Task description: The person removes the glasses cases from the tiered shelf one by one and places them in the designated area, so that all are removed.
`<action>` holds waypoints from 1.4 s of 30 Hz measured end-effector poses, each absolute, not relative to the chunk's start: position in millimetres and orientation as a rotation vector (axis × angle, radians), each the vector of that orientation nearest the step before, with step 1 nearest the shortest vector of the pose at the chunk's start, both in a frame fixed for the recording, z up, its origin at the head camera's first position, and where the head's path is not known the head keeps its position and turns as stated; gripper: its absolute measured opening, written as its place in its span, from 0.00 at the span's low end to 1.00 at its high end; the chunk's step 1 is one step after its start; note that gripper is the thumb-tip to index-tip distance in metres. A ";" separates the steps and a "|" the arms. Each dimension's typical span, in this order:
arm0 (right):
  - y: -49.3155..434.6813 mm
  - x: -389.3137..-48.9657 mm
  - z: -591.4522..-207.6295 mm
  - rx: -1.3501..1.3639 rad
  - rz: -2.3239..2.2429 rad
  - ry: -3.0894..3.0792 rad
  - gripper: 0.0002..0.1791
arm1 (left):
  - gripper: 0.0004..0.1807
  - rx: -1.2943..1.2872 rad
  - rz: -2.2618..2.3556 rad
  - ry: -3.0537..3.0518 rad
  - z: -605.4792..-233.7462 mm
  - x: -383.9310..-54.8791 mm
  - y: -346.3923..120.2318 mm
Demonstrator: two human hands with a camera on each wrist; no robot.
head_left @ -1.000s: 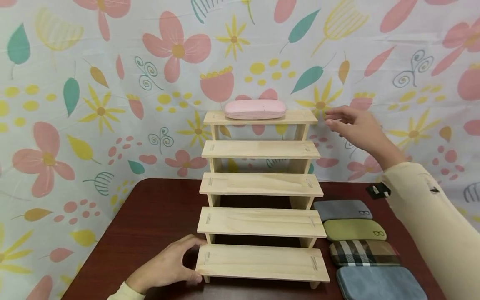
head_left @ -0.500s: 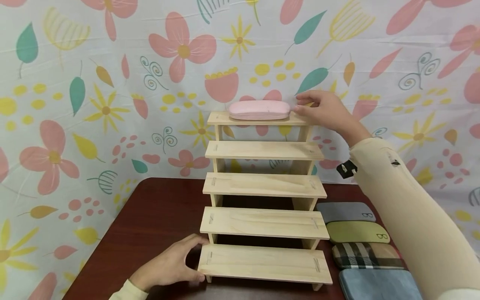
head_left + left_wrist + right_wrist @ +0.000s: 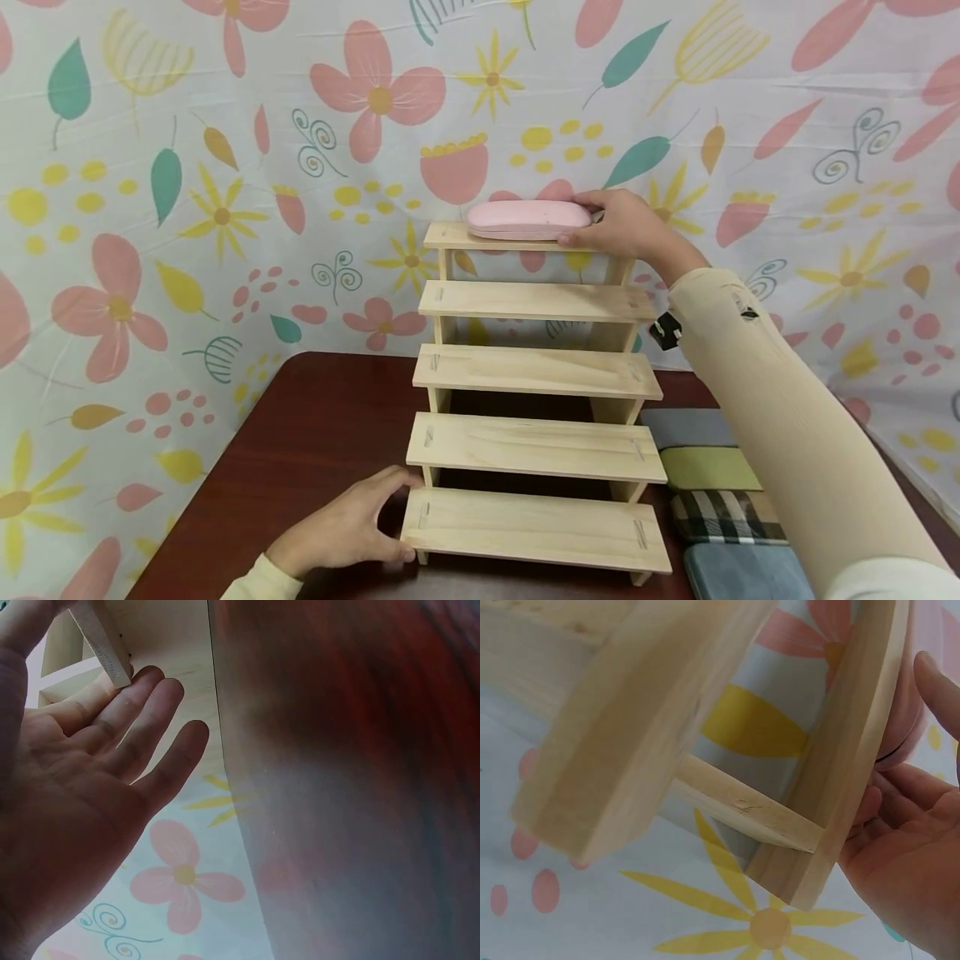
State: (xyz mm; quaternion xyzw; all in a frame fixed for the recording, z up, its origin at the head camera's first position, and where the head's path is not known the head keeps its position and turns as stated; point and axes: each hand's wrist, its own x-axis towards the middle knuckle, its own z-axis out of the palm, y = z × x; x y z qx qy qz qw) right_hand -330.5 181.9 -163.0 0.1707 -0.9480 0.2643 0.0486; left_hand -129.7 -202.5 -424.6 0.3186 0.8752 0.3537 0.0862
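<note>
A pink glasses case (image 3: 525, 218) lies on the top step of a pale wooden stepped stand (image 3: 536, 367). My right hand (image 3: 626, 223) grips the case's right end, thumb in front and fingers behind. In the right wrist view, the thumb touches the pink case (image 3: 906, 724) just above the wooden step. Down at the bottom step's left end, my left hand (image 3: 345, 525) holds the board between thumb and index finger. The left wrist view shows its other fingers extended below the board's end (image 3: 105, 649).
Right of the stand lie several more glasses cases in a column: grey (image 3: 682, 425), olive (image 3: 705, 468), plaid (image 3: 723, 517) and blue (image 3: 742, 571). My right forearm partly covers them. A flowered cloth (image 3: 225, 100) hangs behind the dark red table (image 3: 300, 417).
My right hand has moved left from beside the top step and taken hold of the pink glasses case's right end. The left hand stays at the bottom step.
</note>
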 end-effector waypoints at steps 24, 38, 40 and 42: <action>211.0 -328.4 -175.4 0.430 0.966 -2.706 0.38 | 0.35 0.945 1.062 2.616 -425.3 -127.3 -200.8; 240.0 -321.8 -178.1 0.418 0.979 -2.663 0.35 | 0.36 0.912 1.085 2.605 -426.0 -125.6 -199.4; 245.0 -322.0 -180.5 0.424 0.989 -2.658 0.34 | 0.36 0.899 1.078 2.604 -426.0 -125.5 -199.4; 250.6 -322.3 -183.5 0.424 1.001 -2.669 0.34 | 0.37 0.886 1.074 2.599 -425.7 -125.4 -199.3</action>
